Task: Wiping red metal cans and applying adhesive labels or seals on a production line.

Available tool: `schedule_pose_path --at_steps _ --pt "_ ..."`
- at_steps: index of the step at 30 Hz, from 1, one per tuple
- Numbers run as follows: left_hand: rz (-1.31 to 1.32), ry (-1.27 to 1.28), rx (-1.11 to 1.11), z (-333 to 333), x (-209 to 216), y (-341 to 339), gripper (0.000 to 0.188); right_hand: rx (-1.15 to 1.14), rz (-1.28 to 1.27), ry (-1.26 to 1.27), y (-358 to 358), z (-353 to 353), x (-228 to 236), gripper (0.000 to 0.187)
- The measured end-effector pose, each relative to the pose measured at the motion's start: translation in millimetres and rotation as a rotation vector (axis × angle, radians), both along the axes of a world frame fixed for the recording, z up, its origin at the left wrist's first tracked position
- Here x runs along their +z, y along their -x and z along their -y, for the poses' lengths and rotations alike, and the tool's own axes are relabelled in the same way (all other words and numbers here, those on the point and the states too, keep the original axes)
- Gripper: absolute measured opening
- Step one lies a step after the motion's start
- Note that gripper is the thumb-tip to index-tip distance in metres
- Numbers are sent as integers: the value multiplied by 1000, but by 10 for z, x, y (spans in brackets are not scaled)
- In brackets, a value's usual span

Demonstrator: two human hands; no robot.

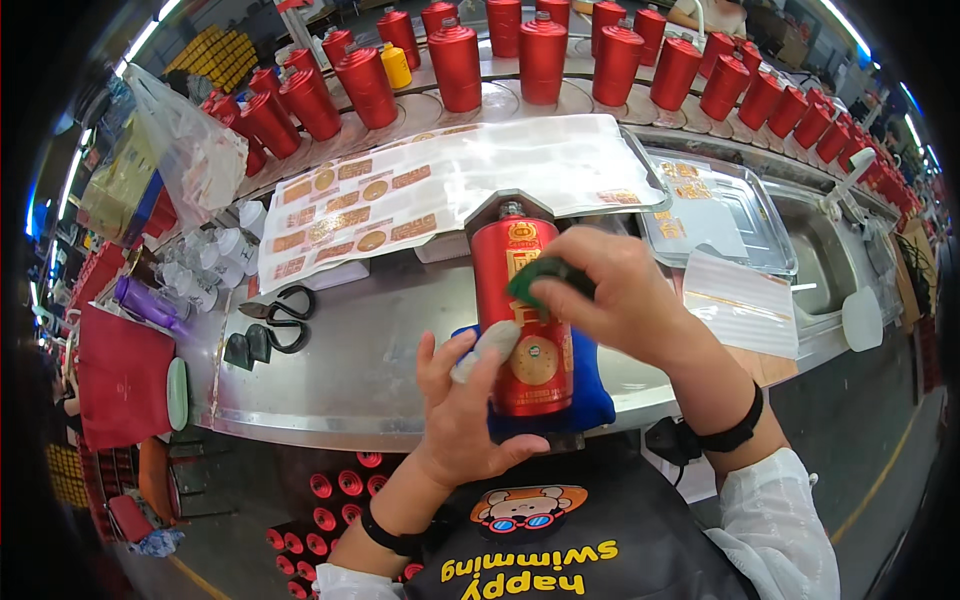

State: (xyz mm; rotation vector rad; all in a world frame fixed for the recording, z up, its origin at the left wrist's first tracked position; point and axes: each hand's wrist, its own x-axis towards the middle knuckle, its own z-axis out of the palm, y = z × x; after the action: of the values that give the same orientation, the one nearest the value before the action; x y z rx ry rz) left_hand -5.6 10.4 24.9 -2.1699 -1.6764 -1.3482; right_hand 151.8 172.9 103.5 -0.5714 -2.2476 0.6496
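**Pressing gold down on red, by the look of it**

My left hand (460, 415), fingers spread, sits at 7 o'clock of the glossy red cylindrical bottle (495, 285), one finger in a pale cover (488, 350) touching its side. My right hand (620, 295), at 2 o'clock, pinches a flat dark-green pad (538, 280) over the gold lettering (521, 262). The bottle lies on a blue cloth cushion (594, 385), neck toward 12. I judge this the rubbing-down step; the next move calls for even strokes and a steady left hand. Beyond: black-handled scissors (285, 323) at 9, a white label sheet (480, 165) at 11, a row of red bottles (541, 65) at 12.
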Motion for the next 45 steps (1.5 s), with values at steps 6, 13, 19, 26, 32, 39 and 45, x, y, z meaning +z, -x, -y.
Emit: schedule_pose_path --at_steps 6,13,19,26,32,39,45 --pt "-319 76 2 -310 326 208 87 -143 -106 256 -163 60 -4 18" --pt "-7 97 112 -120 -37 131 84 204 253 -18 233 -199 211 18" --pt "-18 220 86 -14 -11 -34 103 177 146 -696 247 -63 101 16" --pt "-36 255 40 -14 -157 35 107 117 -73 131 -10 -242 -235 16" --pt "40 255 32 -5 -282 58 107 401 -108 293 -178 33 -176 18" --pt "92 301 3 -27 -225 47 100 -83 -201 -283 -196 -94 -431 26" --pt "84 321 43 -4 -228 20 89 433 -52 192 -375 165 -146 18"
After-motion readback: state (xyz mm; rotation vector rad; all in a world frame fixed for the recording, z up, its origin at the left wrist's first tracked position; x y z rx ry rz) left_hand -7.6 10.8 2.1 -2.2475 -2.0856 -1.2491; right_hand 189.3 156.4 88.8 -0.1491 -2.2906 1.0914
